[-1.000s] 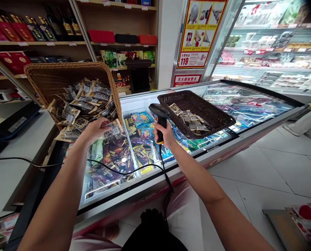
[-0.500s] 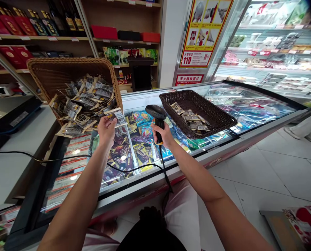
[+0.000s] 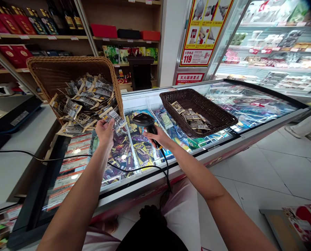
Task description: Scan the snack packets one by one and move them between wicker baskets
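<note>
My left hand (image 3: 104,131) is closed on a small snack packet (image 3: 116,120) at the right front edge of a tilted tan wicker basket (image 3: 74,62). Many similar packets (image 3: 87,96) are heaped inside that basket. My right hand (image 3: 159,137) is wrapped round the grip of a black barcode scanner (image 3: 144,119), whose head points left towards the packet. From the scanner's handle a black cable (image 3: 137,170) droops and runs off to the left. A dark brown basket (image 3: 218,116) on the right holds several of the same packets (image 3: 194,118).
Both baskets rest on a glass-topped chest freezer (image 3: 260,92) full of wrapped goods. A grey counter (image 3: 37,132) stands at the left. Behind are shelves (image 3: 129,10) with bottles and boxes. At the right edge a person's leg (image 3: 309,122) shows on the tiled floor.
My right hand has brought the scanner leftward and slightly down, nearer the packet. The packet in my left hand has tilted, and that hand has shifted slightly left.
</note>
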Action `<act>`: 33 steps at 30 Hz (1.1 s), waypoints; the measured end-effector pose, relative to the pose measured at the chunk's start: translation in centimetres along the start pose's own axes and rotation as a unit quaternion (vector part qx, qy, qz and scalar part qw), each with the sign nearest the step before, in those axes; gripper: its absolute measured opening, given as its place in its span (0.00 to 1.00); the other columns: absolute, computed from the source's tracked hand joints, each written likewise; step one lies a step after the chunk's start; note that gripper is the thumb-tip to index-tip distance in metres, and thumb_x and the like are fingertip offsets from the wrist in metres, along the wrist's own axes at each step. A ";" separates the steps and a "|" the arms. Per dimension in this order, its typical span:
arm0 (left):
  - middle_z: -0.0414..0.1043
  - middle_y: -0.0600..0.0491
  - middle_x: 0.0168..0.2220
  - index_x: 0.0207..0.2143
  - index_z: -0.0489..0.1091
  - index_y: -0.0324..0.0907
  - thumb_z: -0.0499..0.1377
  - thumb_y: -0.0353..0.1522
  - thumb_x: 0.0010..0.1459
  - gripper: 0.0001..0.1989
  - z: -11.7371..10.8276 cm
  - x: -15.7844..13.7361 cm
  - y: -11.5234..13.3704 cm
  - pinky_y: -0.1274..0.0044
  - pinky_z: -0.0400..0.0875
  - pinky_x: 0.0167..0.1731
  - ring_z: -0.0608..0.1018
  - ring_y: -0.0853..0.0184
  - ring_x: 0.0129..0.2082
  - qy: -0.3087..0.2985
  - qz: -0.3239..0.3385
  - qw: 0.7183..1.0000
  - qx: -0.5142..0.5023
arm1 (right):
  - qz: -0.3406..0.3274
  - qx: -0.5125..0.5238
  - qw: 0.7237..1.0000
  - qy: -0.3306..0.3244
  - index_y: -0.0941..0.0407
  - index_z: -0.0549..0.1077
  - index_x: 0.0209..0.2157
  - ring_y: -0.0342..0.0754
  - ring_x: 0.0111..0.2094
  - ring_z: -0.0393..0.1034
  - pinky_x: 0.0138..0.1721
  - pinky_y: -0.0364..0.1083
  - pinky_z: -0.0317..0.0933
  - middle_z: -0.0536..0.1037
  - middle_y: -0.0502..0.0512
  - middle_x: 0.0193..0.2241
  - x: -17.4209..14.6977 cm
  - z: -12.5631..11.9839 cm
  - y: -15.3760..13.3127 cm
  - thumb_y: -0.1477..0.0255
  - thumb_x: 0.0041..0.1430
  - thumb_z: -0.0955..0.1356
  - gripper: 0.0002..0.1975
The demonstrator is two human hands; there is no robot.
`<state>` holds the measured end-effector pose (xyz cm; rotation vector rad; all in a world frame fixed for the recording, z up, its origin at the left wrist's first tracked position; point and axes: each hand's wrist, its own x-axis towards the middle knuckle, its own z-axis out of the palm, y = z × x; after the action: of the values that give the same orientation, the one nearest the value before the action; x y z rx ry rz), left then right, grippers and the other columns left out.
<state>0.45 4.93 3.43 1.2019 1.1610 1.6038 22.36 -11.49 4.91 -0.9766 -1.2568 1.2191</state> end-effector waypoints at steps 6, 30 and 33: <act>0.51 0.66 0.23 0.35 0.59 0.47 0.76 0.48 0.43 0.31 0.0 -0.2 -0.1 0.80 0.62 0.24 0.61 0.73 0.23 0.008 -0.008 1.000 0.002 | 0.009 -0.039 0.997 -0.068 0.53 0.67 0.42 0.41 0.14 0.59 0.17 0.41 0.57 0.64 0.38 0.16 -0.1 0.2 0.0 0.53 0.60 0.76 0.23; 0.70 0.59 0.30 0.35 0.66 0.44 0.70 0.31 0.54 0.14 10.6 0.9 6.4 0.80 0.75 0.32 0.75 0.72 0.28 -0.122 0.016 0.987 -0.108 | 0.033 0.127 0.978 0.165 0.51 0.65 0.38 0.40 0.11 0.58 0.12 0.41 0.55 0.68 0.37 0.16 1.2 1.0 -0.2 0.51 0.45 0.79 0.29; 0.73 0.57 0.30 0.33 0.65 0.43 0.71 0.27 0.55 0.15 16.6 1.2 7.5 0.77 0.77 0.36 0.78 0.72 0.28 -0.183 -0.060 0.977 -0.090 | -0.037 0.154 0.963 0.217 0.51 0.64 0.40 0.40 0.11 0.58 0.12 0.41 0.56 0.67 0.36 0.16 1.2 1.1 -0.5 0.51 0.45 0.79 0.30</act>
<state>15.78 7.50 13.04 1.2202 0.8180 1.2987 21.27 -10.45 5.67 -0.8938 -0.7265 1.0314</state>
